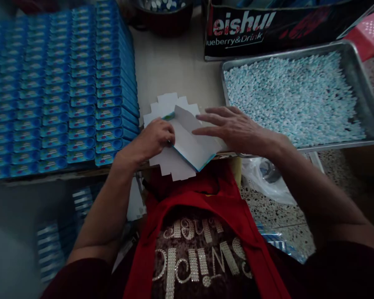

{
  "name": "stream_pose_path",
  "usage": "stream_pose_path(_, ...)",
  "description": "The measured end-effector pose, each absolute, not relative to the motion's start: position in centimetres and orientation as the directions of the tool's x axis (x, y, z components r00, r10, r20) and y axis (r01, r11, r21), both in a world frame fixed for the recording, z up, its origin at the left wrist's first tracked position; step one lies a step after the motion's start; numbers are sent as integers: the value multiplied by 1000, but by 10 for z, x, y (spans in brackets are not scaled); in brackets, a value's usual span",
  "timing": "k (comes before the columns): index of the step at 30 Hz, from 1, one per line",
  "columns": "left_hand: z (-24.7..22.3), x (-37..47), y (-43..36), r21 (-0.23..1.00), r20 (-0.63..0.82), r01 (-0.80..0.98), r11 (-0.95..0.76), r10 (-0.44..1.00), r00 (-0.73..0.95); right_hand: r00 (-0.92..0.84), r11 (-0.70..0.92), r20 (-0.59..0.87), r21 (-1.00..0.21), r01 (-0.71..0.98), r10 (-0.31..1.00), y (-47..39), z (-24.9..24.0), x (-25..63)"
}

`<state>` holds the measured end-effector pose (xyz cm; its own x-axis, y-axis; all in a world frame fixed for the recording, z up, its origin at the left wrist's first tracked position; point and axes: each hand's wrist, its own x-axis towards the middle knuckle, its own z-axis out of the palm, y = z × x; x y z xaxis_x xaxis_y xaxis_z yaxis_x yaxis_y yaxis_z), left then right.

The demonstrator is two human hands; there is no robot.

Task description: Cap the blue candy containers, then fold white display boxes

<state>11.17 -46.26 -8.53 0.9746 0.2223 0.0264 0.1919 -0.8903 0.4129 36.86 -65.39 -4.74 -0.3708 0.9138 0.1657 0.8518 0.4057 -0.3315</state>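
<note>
Two hands of yours in view, one open card between them. Your left hand [157, 137] had its thumb and fingers pinched on the left side of the card [195, 143], gripping it; the number of fingers behind the card was hidden. Your right hand [233, 126] was released, fingers spread, just right of the card's one raised flap; contact there, can't tell. The card sat right of your left fingertips, white inside, blue along its outer edge, tilted above one pile of white cut sheets [171, 162]. That pile lay under both hands' fingertips, sheet count not readable, edges notched.

Left of your left fingers: blue boxes [81, 133] packed in at least five columns along the near edge, too many rows to count safely. More blue packs [50, 249] lay below, blurred, no count. Right of your right fingers: one metal tray [366, 110] holding countless small pale-blue and white pieces [293, 99]. Beyond the fingers, all on the far side: one dark bowl [168, 25] of white and blue bits, one black printed carton [286, 41]; farther right, one red perforated item [369, 35]. Below your right wrist, one clear plastic bag [255, 176]; nearer your body than the fingers, one red apron [202, 203]
</note>
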Motion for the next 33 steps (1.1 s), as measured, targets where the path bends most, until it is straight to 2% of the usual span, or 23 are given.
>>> stream_pose_path(2, -77, 121, -453, 375, 26, 160, -913, 183, 983, -441, 475, 199, -180, 861, 875, -641, -56, 380)
stream_pose_path(3, -70, 123, -452, 340, 41, 169, -925, 194, 980, -471, 498, 187, -136, 857, 862, -635, -61, 380)
stream_pose_path(4, -61, 124, -455, 301, 95, 225, -927, 264, 960, -487, 508, 172, -117, 853, 856, -632, -65, 375)
stream_pose_path(6, -43, 118, -472, 262, 250, 365, -894, 428, 869, -473, 495, 165, -135, 859, 866, -631, -69, 356)
stream_pose_path(8, -30, 104, -503, 288, 367, 467, -836, 547, 753, -435, 467, 187, -191, 863, 881, -634, -73, 327)
stream_pose_path(11, -43, 83, -551, 329, 245, 551, -767, 633, 734, -327, 386, 224, -316, 867, 918, -637, -84, 288)
stream_pose_path(13, -70, 77, -565, 390, 174, 568, -725, 663, 728, -211, 294, 258, -345, 891, 943, -639, -92, 274)
stream_pose_path(15, -97, 78, -560, 439, 180, 552, -709, 671, 719, -156, 251, 320, -279, 927, 935, -646, -100, 275)
stream_pose_path(17, -112, 83, -543, 502, 172, 513, -697, 661, 730, -206, 287, 387, -165, 943, 899, -657, -106, 283)
stream_pose_path(20, -115, 91, -517, 567, 56, 484, -667, 617, 785, -281, 339, 400, -81, 937, 872, -673, -121, 297)
stream_pose_path(22, -112, 93, -513, 536, 28, 510, -673, 618, 786, -262, 319, 365, -105, 942, 894, -678, -135, 301)
stream_pose_path(25, -116, 91, -528, 416, 193, 564, -713, 676, 712, -164, 224, 332, -151, 963, 929, -679, -152, 298)
stream_pose_path(27, -125, 87, -543, 340, 282, 552, -761, 643, 712, -124, 181, 335, -144, 973, 934, -677, -156, 294)
stream_pose_path(30, -138, 84, -556, 272, 232, 513, -814, 573, 786, -138, 179, 327, -98, 979, 935, -671, -153, 291)
stream_pose_path(33, -142, 88, -555, 177, 145, 560, -810, 584, 799, -130, 146, 219, -56, 988, 967, -664, -142, 287)
